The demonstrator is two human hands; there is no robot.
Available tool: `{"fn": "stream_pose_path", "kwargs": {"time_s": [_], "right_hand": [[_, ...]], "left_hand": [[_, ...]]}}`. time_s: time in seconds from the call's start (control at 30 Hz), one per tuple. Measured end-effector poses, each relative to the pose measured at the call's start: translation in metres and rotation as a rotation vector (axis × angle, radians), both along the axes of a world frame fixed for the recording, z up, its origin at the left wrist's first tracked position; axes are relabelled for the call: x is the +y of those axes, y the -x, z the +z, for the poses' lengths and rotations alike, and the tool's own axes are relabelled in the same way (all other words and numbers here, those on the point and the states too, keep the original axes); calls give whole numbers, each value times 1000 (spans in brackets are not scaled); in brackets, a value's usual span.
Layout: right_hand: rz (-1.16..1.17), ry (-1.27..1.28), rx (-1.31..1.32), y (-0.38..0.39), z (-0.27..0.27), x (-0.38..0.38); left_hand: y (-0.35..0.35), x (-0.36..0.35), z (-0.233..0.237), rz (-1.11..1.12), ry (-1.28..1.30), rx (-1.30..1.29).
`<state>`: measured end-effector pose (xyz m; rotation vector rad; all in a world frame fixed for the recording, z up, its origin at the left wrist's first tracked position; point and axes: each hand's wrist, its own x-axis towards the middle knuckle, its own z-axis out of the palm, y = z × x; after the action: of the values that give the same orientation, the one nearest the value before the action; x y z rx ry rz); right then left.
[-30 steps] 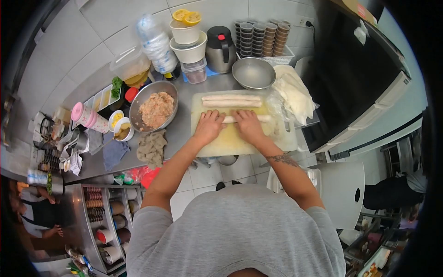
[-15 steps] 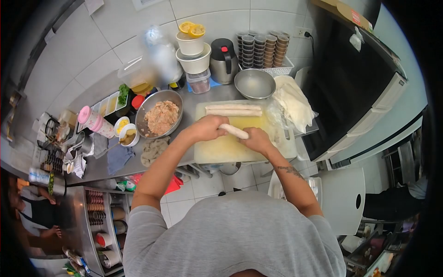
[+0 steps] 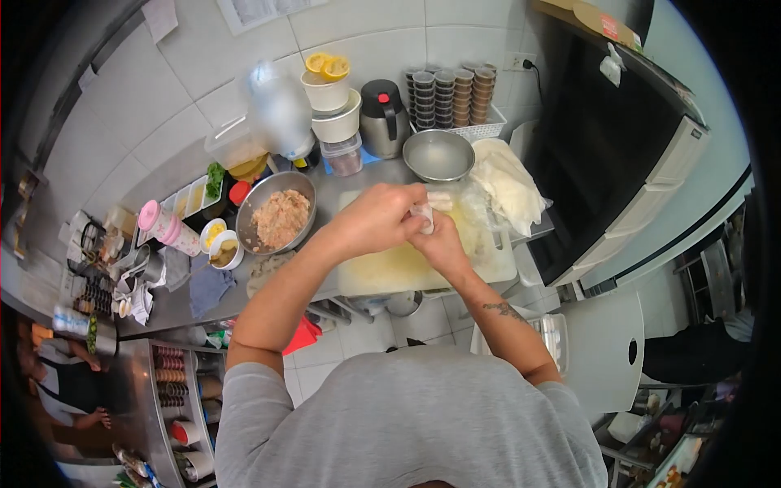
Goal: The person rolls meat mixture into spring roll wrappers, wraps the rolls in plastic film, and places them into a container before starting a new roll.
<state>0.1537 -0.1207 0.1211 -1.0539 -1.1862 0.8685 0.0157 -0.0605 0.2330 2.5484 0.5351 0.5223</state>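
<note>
My left hand [image 3: 381, 213] and my right hand [image 3: 442, 246] are together above the cutting board [image 3: 382, 272], both closed on an uncooked spring roll [image 3: 424, 216]. Its pale end shows between my fingers; the rest of it is hidden by them. Behind my hands more pale rolls [image 3: 440, 200] lie on the board, partly covered by my left hand. To the left stands a steel bowl of pinkish minced filling [image 3: 280, 218]. At the board's right lies a pile of white wrappers [image 3: 508, 187] on plastic.
An empty-looking steel bowl [image 3: 438, 155], a steel jug [image 3: 384, 122] and stacked sauce cups [image 3: 451, 96] line the back. Small white bowls [image 3: 225, 253], a pink tumbler [image 3: 168, 228] and a blue cloth [image 3: 211, 290] are left. A black-fronted appliance [image 3: 606, 154] stands right. Another person [image 3: 65, 378] is far left.
Both hands have drawn close together and lifted slightly. The roll, held stretched out between them before, is now turned and mostly covered by my fingers. The view has shifted a little.
</note>
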Motion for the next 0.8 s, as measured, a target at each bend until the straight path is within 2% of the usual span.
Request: {"fn": "stream_pose_path", "kwargs": {"time_s": [0.17,0.27,0.37,0.47,0.57,0.67,0.8], "right_hand": [[-31,27,-58,-1,8,2],[6,11,-73,0,7,7],[-7,-14,-79,-1,8,16],[10,68,-59,-7,19,26],[14,121,-28,-11,26,35],[8,143,54,-11,31,39],[47,94,138,-10,23,51]], "left_hand": [[0,4,13,-15,126,68],[-4,6,4,16,51,66],[-10,4,-8,104,-342,44],[-16,1,-14,175,-496,-120],[-10,13,-12,189,-440,-360],[1,5,-11,119,-453,-318],[-6,16,-39,131,-526,-289]]}}
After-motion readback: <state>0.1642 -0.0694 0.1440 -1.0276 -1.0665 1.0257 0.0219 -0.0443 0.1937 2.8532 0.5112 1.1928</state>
